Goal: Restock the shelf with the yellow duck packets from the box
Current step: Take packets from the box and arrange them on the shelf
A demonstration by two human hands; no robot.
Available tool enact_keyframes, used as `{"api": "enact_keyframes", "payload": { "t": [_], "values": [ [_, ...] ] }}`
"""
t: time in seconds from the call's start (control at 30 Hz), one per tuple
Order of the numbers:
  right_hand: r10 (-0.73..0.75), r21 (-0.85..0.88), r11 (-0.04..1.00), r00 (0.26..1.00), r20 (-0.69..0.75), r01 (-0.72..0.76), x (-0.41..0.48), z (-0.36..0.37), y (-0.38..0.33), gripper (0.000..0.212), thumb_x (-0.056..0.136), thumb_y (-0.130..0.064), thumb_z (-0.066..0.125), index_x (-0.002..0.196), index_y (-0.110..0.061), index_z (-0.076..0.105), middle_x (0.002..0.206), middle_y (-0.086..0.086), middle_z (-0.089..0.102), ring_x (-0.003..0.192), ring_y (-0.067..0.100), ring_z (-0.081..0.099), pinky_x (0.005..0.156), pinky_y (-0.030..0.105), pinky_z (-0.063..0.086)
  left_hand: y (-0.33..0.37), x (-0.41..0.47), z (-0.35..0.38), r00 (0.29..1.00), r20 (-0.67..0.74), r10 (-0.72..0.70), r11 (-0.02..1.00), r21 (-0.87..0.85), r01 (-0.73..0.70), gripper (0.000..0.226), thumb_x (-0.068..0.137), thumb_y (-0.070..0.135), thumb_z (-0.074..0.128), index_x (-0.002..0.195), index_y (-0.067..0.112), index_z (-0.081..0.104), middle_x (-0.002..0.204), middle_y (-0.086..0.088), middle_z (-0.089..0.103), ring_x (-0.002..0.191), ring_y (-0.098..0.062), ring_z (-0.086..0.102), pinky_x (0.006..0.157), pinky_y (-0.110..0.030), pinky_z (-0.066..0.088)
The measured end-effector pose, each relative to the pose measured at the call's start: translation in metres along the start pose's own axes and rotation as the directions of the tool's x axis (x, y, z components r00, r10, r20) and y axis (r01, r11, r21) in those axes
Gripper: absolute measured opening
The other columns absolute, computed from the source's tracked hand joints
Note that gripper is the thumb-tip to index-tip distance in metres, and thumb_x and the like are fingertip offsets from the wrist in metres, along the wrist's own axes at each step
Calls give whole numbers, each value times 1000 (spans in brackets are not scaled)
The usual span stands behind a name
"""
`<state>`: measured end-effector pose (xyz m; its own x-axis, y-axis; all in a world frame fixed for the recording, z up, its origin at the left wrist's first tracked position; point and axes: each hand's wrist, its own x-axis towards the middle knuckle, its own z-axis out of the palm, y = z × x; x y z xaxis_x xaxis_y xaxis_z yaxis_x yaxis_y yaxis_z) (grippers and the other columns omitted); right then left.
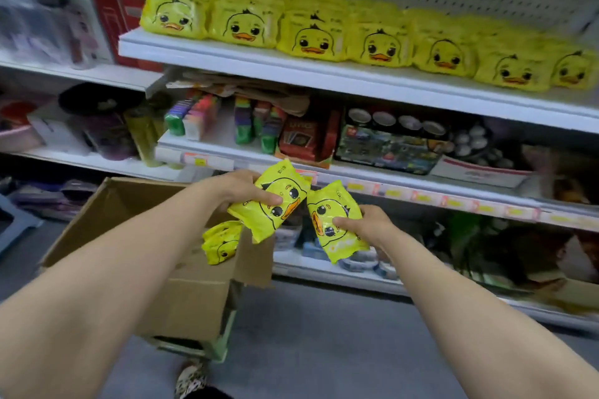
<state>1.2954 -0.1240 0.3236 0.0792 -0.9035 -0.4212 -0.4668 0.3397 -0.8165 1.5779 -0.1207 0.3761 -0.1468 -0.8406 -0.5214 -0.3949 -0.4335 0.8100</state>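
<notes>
My left hand (240, 189) grips a yellow duck packet (275, 207) by its left side, held tilted above the box. My right hand (369, 223) grips a second yellow duck packet (330, 220) by its right edge; the two packets almost touch at their top corners. Below them stands an open cardboard box (136, 223) with more duck packets (220, 241) showing inside. The upper white shelf (291, 66) carries a long row of stacked yellow duck packets (372, 39) with faces turned outward.
Beneath the duck shelf, a second shelf (356, 176) holds coloured card packs, a red card box (296, 139) and a cup set. Lower shelves hold mixed goods. The box stands on a green stool (223, 343) on grey floor. Red boxes (116, 10) stand upper left.
</notes>
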Motion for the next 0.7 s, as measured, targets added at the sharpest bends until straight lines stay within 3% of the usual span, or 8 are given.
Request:
{"api": "enact_keyframes", "payload": {
  "t": [0.1,0.17,0.23,0.3,0.4,0.53,0.63,0.7],
  "values": [
    [21,89,996,997,-75,-14,-19,-67,19,26,81,-19,82,102,-7,72,89,7,76,78,24,74,72,37,61,49,8,46,997,12,70,995,65,-71,33,74,14,83,103,13,69,93,-10,76,87,-28,73,82,-44,59],
    [12,102,995,993,-116,0,-32,-105,26,24,82,-18,80,103,-9,72,91,6,76,77,21,73,64,31,60,83,13,70,994,18,111,988,108,-112,34,72,17,85,102,8,71,92,-11,76,88,-30,73,84,-47,58],
    [19,138,990,987,-161,4,-41,-139,31,24,83,-16,80,104,-7,71,94,9,76,79,24,74,67,34,60,119,17,91,988,39,149,975,158,-153,34,72,19,85,101,7,71,90,-11,76,85,-29,73,81,-44,59],
    [28,182,983,977,-210,11,-48,-172,34,26,81,-15,81,103,-4,72,95,13,76,85,30,74,78,45,61,156,21,110,979,72,191,959,201,-202,36,74,19,84,104,7,69,89,-10,76,82,-28,74,74,-39,60],
    [29,221,975,959,-281,36,-57,-214,37,25,79,-16,82,99,-6,73,93,13,77,86,32,74,81,51,60,206,30,137,960,140,243,932,242,-271,37,75,19,83,107,10,66,90,-8,76,80,-24,74,64,-33,59],
    [19,266,960,922,-388,92,-64,-269,38,25,78,-10,82,101,-6,73,91,13,76,84,32,74,79,52,60,268,50,174,920,244,308,892,263,-368,33,78,17,80,108,14,67,95,-8,76,80,-23,74,63,-34,59],
    [0,248,960,883,-469,132,-66,-318,37,25,78,-11,82,101,-4,74,90,11,77,82,30,74,77,49,61,320,72,204,885,299,356,858,272,-437,28,79,14,78,104,18,66,89,-3,76,74,-18,74,57,-30,58],
    [-31,205,966,857,-515,159,-68,-353,33,20,79,-11,81,97,-7,74,87,9,77,79,25,75,73,41,62,355,89,224,864,324,386,837,272,-475,35,77,14,80,109,15,66,92,-4,76,78,-19,74,60,-32,60]
  ]
}}
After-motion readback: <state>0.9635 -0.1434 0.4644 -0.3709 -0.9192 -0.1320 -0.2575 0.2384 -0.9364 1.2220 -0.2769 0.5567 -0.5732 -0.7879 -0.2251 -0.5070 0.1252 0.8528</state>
